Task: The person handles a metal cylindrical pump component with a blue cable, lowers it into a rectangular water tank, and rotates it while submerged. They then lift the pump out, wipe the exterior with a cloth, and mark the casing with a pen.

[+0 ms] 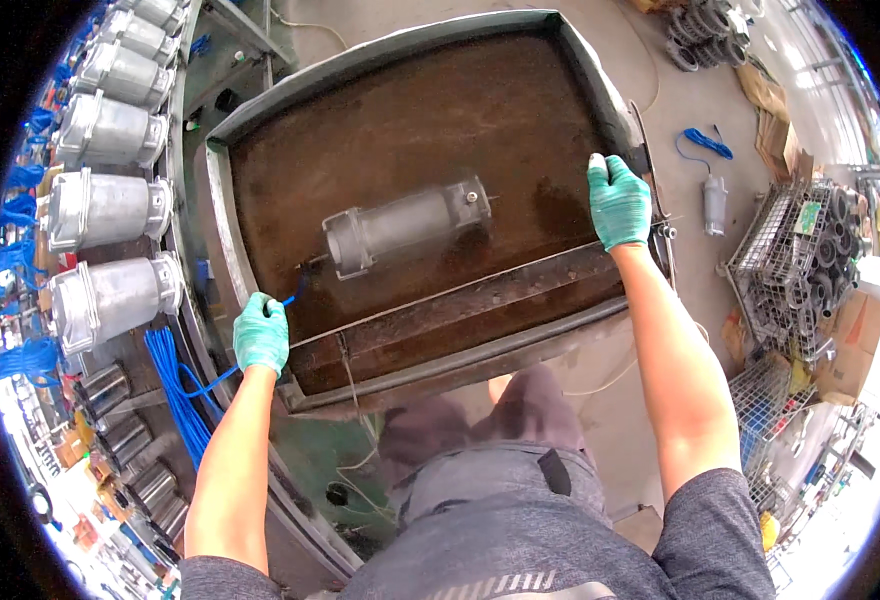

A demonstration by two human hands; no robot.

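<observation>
A metal tank (217, 200) of brownish liquid stands before me. In it lies a grey cylindrical motor housing (405, 228), tilted up to the right, apparently under the surface. From its left end a blue cable (298, 290) runs to my left hand (261, 335), gloved in green and closed around the cable at the tank's left front. Beyond this hand the cable leads down to a blue coil (172, 385). My right hand (620, 203), also in a green glove, is curled closed at the tank's right side, thumb uppermost. What its fingers hold, if anything, is hidden.
A dark crossbar (470, 300) spans the tank's near part. Several grey motor housings (110, 215) line the left side. Along the right are a wire basket (775, 270) of dark round parts, cardboard boxes (853, 345), and a small pump-like cylinder (714, 205) with blue cable on the floor.
</observation>
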